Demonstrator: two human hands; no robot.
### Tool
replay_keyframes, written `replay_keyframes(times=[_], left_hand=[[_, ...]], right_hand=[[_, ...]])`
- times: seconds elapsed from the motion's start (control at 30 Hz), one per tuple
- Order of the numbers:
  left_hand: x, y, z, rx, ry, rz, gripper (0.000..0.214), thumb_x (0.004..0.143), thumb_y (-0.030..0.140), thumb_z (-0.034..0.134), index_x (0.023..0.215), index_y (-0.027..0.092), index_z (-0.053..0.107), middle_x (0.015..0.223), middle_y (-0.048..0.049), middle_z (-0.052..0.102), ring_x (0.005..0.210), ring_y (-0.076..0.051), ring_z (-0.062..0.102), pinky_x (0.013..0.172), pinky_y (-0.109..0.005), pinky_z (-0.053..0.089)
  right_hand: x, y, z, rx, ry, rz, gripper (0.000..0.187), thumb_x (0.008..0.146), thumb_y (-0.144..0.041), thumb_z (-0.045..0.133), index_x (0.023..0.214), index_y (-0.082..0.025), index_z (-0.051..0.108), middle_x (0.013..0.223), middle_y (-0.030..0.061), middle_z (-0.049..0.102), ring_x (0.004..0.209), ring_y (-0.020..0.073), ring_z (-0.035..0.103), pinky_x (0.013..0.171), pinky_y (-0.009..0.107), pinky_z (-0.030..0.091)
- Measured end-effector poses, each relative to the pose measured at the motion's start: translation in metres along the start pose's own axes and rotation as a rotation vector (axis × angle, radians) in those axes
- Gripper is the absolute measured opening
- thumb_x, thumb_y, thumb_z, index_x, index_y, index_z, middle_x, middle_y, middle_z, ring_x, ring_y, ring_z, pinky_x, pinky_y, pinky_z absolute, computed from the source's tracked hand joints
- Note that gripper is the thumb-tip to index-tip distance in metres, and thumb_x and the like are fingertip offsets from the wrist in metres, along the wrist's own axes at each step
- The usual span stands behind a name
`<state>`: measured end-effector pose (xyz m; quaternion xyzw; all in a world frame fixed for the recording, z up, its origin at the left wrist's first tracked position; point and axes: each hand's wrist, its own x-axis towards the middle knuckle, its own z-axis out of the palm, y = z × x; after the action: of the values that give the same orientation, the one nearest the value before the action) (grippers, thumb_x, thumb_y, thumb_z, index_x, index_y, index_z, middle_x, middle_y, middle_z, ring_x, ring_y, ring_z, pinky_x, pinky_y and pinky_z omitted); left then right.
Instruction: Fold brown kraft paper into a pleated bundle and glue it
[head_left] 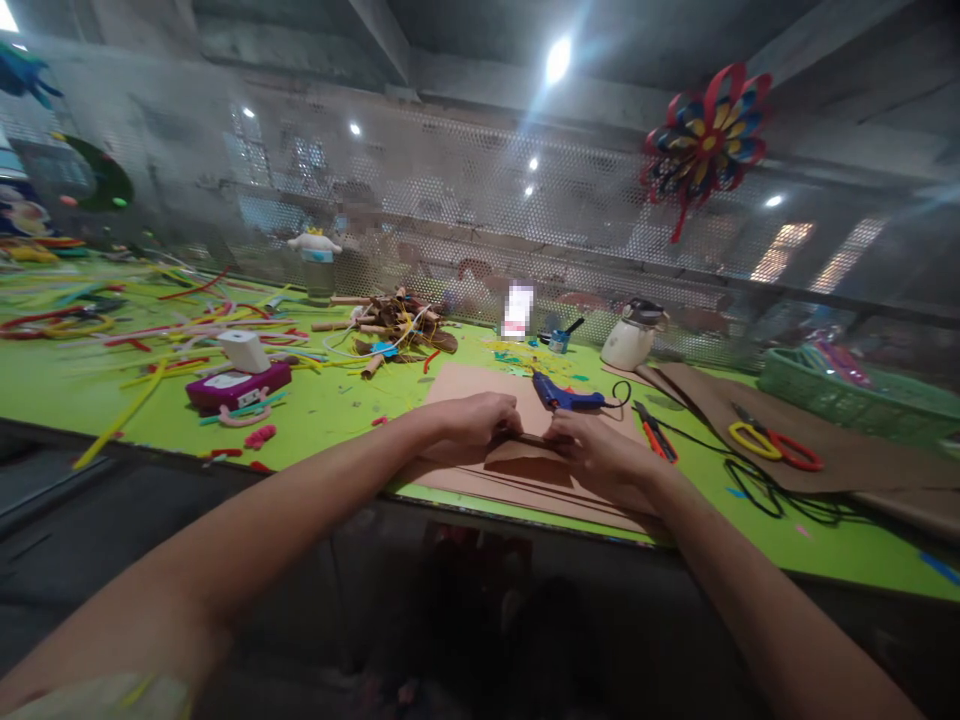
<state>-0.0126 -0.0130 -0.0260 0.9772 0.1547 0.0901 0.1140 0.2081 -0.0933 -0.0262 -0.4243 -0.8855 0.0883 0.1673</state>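
Nearest, at the front edge of the bright green table, a flat stack of tan paper or card sheets is laid. Above it, between the two hands, a small brown paper piece is held, its near flap tilted toward the edge. Its left end is pinched in the curled fingers of the left hand, its right end in those of the right hand. Its upper edge seems folded or rolled, though much is covered by the fingers. The paper is judged light and fairly stiff, easily creased or torn; it is best held by both ends, with even, gentle pressure along the fold. Just beyond the right hand, a blue glue gun with a black cord is seen resting on the sheets. To the right, scissors with yellow and red handles are laid on a large brown paper sheet. Farther off, a heap of brown stick-like pieces is piled.
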Motion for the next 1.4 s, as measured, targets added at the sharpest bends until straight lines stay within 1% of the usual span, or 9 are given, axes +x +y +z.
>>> replay_keyframes(times=[0.27, 0.4, 0.57, 0.73, 0.83, 0.93, 1.0, 1.2, 1.4], left_hand=[[-0.010, 0.020, -0.010, 0.082, 0.019, 0.050, 0.046, 0.062, 0.002, 0.054, 0.102, 0.019, 0.066, 0.090, -0.0054, 0.056, 0.081, -0.017, 0.052, 0.072, -0.023, 0.038], [-0.009, 0.022, -0.012, 0.062, 0.027, 0.028, 0.039, 0.061, 0.003, 0.053, 0.093, 0.019, 0.069, 0.088, -0.0052, 0.057, 0.076, -0.016, 0.052, 0.067, -0.023, 0.037], [0.003, 0.011, -0.009, -0.154, 0.050, -0.140, 0.024, 0.073, 0.014, 0.045, 0.082, 0.015, 0.067, 0.072, -0.0023, 0.059, 0.064, -0.012, 0.051, 0.059, -0.021, 0.035], [0.009, -0.002, -0.011, -0.240, 0.173, -0.305, 0.038, 0.084, 0.037, 0.040, 0.068, 0.010, 0.062, 0.058, -0.0013, 0.052, 0.054, -0.010, 0.041, 0.053, -0.022, 0.030], [0.004, -0.002, -0.017, -0.295, 0.104, -0.304, 0.043, 0.082, 0.044, 0.043, 0.060, 0.011, 0.057, 0.052, 0.0013, 0.044, 0.050, -0.009, 0.033, 0.050, -0.022, 0.026], [-0.001, -0.002, -0.022, -0.392, -0.006, -0.236, 0.043, 0.081, 0.048, 0.045, 0.066, 0.011, 0.062, 0.056, 0.0017, 0.046, 0.052, -0.008, 0.034, 0.052, -0.022, 0.027], [-0.002, -0.003, -0.023, -0.454, -0.030, -0.243, 0.041, 0.079, 0.049, 0.048, 0.073, 0.012, 0.065, 0.060, 0.0011, 0.051, 0.056, -0.009, 0.037, 0.054, -0.022, 0.029], [-0.003, -0.002, -0.019, -0.675, -0.009, -0.417, 0.034, 0.067, 0.045, 0.063, 0.075, 0.013, 0.070, 0.063, 0.0006, 0.058, 0.061, -0.011, 0.043, 0.058, -0.022, 0.031], [-0.005, -0.003, -0.018, -0.697, 0.030, -0.401, 0.029, 0.065, 0.040, 0.067, 0.078, 0.015, 0.071, 0.067, 0.0008, 0.061, 0.065, -0.011, 0.048, 0.064, -0.022, 0.034]], right_hand=[[0.000, -0.004, -0.003, -0.080, -0.026, 0.012, 0.029, 0.070, -0.002, 0.043, 0.078, -0.018, 0.065, 0.085, 0.0051, 0.062, 0.076, 0.0158, 0.054, 0.066, 0.025, 0.040], [-0.002, -0.006, 0.004, -0.104, 0.056, 0.063, 0.023, 0.073, -0.005, 0.046, 0.077, -0.018, 0.064, 0.081, 0.0040, 0.059, 0.070, 0.0138, 0.052, 0.063, 0.024, 0.039], [-0.003, -0.013, 0.012, -0.169, 0.151, 0.003, 0.021, 0.083, -0.014, 0.043, 0.074, -0.017, 0.062, 0.078, 0.0052, 0.055, 0.066, 0.0133, 0.048, 0.060, 0.026, 0.037], [0.004, -0.022, 0.018, -0.393, 0.303, -0.159, 0.015, 0.079, -0.011, 0.046, 0.068, -0.017, 0.053, 0.073, 0.0073, 0.049, 0.074, 0.0194, 0.044, 0.064, 0.032, 0.036], [0.005, -0.024, 0.021, -0.491, 0.344, -0.194, 0.008, 0.074, -0.011, 0.048, 0.072, -0.017, 0.051, 0.074, 0.0077, 0.048, 0.076, 0.0215, 0.041, 0.065, 0.034, 0.035], [0.005, -0.023, 0.023, -0.523, 0.371, -0.204, 0.005, 0.071, -0.012, 0.051, 0.074, -0.016, 0.052, 0.075, 0.0079, 0.047, 0.075, 0.0218, 0.039, 0.065, 0.036, 0.036], [0.005, -0.022, 0.024, -0.525, 0.386, -0.204, 0.005, 0.072, -0.014, 0.052, 0.076, -0.015, 0.053, 0.077, 0.0085, 0.048, 0.076, 0.0221, 0.039, 0.067, 0.036, 0.037], [0.007, -0.026, 0.023, -0.505, 0.411, -0.180, 0.011, 0.081, -0.012, 0.046, 0.079, -0.015, 0.057, 0.078, 0.0092, 0.052, 0.075, 0.0215, 0.041, 0.072, 0.038, 0.039], [0.007, -0.026, 0.020, -0.147, 0.551, -0.145, 0.014, 0.079, -0.021, 0.054, 0.091, -0.018, 0.060, 0.095, 0.0113, 0.057, 0.087, 0.0227, 0.048, 0.077, 0.039, 0.041]])
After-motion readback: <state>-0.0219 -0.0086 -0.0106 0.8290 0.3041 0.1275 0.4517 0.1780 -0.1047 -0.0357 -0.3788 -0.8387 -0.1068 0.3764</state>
